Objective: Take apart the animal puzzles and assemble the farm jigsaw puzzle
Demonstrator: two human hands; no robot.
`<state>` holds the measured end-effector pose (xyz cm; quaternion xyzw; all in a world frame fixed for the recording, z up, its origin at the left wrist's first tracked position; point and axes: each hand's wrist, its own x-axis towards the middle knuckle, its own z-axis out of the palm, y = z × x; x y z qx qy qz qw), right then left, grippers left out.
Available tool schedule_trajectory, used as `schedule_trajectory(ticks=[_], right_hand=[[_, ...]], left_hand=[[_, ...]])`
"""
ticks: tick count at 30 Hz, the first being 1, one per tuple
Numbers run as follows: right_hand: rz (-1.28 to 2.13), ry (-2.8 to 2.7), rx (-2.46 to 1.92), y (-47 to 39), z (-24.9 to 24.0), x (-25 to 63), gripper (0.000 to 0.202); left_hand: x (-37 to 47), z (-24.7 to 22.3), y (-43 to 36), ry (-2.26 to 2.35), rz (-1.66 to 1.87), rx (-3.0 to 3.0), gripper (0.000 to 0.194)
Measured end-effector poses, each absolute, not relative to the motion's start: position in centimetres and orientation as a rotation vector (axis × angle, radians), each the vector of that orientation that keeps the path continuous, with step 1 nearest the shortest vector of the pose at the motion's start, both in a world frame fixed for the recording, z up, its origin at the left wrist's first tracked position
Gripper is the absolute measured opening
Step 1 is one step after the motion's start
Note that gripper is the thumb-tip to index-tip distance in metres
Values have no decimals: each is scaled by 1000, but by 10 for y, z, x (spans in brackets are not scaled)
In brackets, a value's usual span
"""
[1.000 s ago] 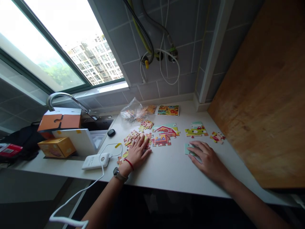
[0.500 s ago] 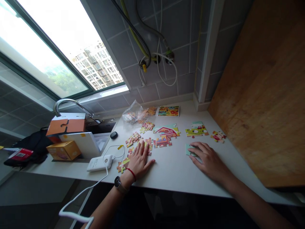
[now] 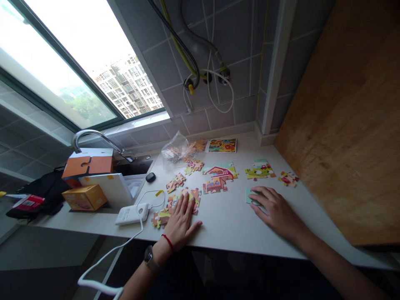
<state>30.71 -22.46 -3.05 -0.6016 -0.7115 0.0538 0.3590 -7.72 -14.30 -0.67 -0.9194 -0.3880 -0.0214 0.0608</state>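
Green piece (image 3: 248, 196) lay partly under the right grip (image 3: 275, 210), clasp unclear, right of the barn puzzle (image 3: 222, 172); left grip (image 3: 179, 224), outstretched, had edged away.

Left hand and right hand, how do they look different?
The left hand stretches its fingers over multicoloured puzzle pieces; the right hand bends its fingers at a pale green piece. The left hand's wrist wears a watch and red bracelet; the right hand's wrist is bare. Both are palm down at the white counter.
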Motion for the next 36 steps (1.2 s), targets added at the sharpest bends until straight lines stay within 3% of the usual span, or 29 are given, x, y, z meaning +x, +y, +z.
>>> schedule_trajectory(ticks=[17, 26, 36], right_hand=[[118, -1849, -1558, -225, -25, 306, 26], [156, -1963, -1348, -230, -17, 291, 31], [440, -2176, -1115, -116, 11, 263, 39]], left_hand=[[-58, 22, -166, -847, 77, -3062, 97], [-30, 13, -192, -947, -28, -3057, 100], [4, 3, -215, -1095, -94, -3078, 103]])
